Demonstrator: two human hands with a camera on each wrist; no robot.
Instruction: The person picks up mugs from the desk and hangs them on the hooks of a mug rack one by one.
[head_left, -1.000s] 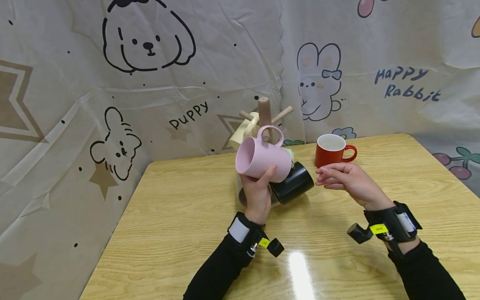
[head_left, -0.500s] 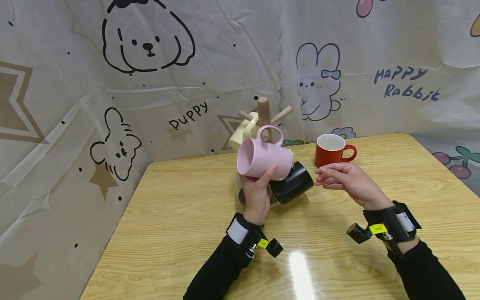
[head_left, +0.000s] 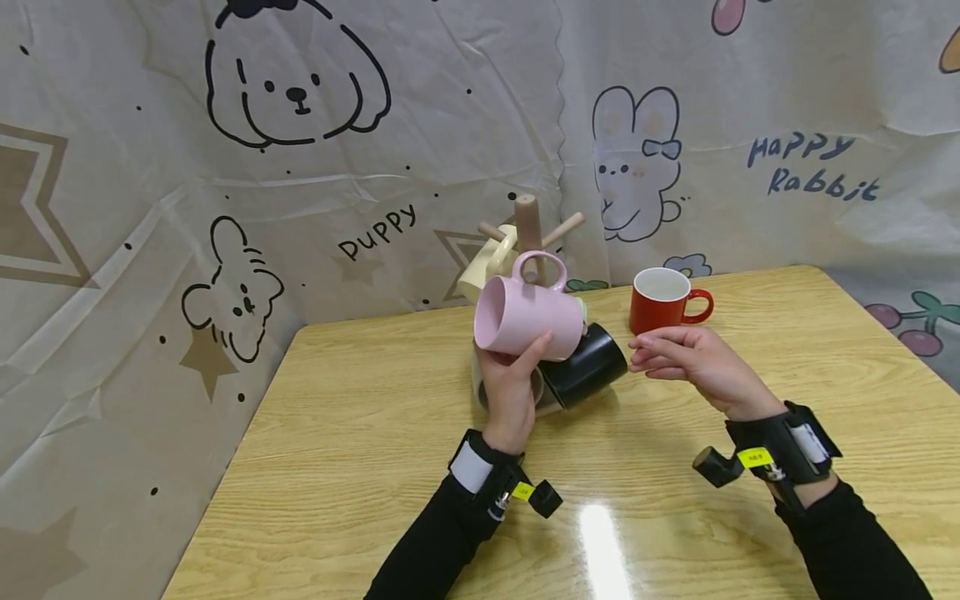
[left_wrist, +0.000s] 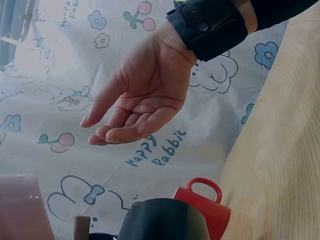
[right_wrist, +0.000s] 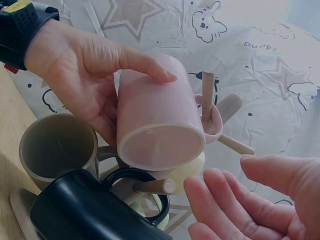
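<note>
My left hand (head_left: 510,396) grips a pink mug (head_left: 534,321) by its body, thumb along the side. The mug lies tilted on its side, its mouth to the left and its handle up, in front of the wooden mug rack (head_left: 528,218). In the right wrist view, the pink handle (right_wrist: 216,122) overlaps a rack peg; whether the peg passes through it I cannot tell. My right hand (head_left: 693,367), loosely curled, holds nothing beside the black mug (head_left: 588,371). The black mug's handle (right_wrist: 162,212) hangs around a lower peg.
A pale yellow mug (head_left: 478,273) hangs at the rack's back left. Low on the rack is a grey-brown mug (right_wrist: 59,147), partly behind my left hand in the head view. A red mug (head_left: 656,310) stands upright on the wooden table (head_left: 360,433), behind my right hand.
My left wrist has sunk slightly down and to the left, while the pink mug stays almost in place. The right hand has barely moved.
</note>
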